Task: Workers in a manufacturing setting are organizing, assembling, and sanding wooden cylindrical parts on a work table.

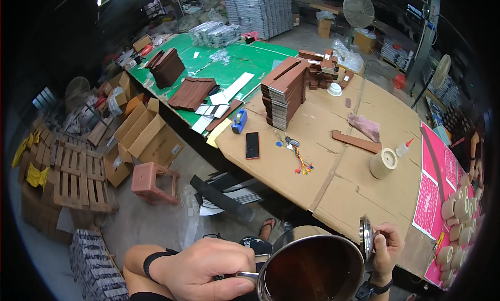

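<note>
My left hand (216, 267) is closed round the handle of a steel mug (304, 232) at the lower middle. Dark reddish-brown liquid (307, 270) shows inside the tilted mug. A round shiny metal lid (366, 237), raised on edge beside the mug's right rim, is pinched in my right hand (386, 248). Both hands are in front of the cardboard-covered table's near edge (333, 217).
On the table are a stack of brown strips (286, 92), a phone (252, 146), keys (291, 145), a tape dispenser (239, 121), a tape roll (384, 163) and a red-tipped bottle (403, 147). A pink stool (151, 181) stands left. Another person's arm (475, 155) shows far right.
</note>
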Tool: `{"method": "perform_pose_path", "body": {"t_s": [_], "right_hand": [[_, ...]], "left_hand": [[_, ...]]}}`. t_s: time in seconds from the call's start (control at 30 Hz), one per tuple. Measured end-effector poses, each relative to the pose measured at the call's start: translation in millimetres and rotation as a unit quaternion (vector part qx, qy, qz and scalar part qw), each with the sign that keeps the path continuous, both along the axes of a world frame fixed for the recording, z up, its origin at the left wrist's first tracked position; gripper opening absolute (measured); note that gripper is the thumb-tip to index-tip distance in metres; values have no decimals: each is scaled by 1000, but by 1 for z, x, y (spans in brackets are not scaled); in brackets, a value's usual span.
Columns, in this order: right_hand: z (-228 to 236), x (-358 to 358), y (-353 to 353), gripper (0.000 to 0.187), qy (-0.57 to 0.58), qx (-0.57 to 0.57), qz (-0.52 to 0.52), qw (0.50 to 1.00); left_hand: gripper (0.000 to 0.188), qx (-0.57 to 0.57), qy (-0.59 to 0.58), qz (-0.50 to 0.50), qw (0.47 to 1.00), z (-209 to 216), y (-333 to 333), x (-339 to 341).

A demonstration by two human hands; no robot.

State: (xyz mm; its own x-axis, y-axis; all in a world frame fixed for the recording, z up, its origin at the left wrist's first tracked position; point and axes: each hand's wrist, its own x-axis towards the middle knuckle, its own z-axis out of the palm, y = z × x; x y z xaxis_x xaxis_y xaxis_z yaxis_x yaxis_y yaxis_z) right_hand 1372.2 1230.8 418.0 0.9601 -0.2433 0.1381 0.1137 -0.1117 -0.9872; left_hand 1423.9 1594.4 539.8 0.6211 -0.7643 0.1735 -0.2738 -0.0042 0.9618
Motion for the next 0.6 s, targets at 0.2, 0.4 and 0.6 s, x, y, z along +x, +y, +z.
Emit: {"method": "perform_pose_path", "body": {"t_s": [0.2,0.4,0.6], "right_hand": [[-7,-4,10,21,9,13,-19,1000],[-14,-2,16,19,22,31,-14,999],[-15,2,20,20,27,35,-2,999]], "left_hand": [[16,-16,-25,-40,999,9,-1,8],[16,-38,-106,-7,994,15,-12,11],[15,-38,-118,-15,992,18,-14,14]]}}
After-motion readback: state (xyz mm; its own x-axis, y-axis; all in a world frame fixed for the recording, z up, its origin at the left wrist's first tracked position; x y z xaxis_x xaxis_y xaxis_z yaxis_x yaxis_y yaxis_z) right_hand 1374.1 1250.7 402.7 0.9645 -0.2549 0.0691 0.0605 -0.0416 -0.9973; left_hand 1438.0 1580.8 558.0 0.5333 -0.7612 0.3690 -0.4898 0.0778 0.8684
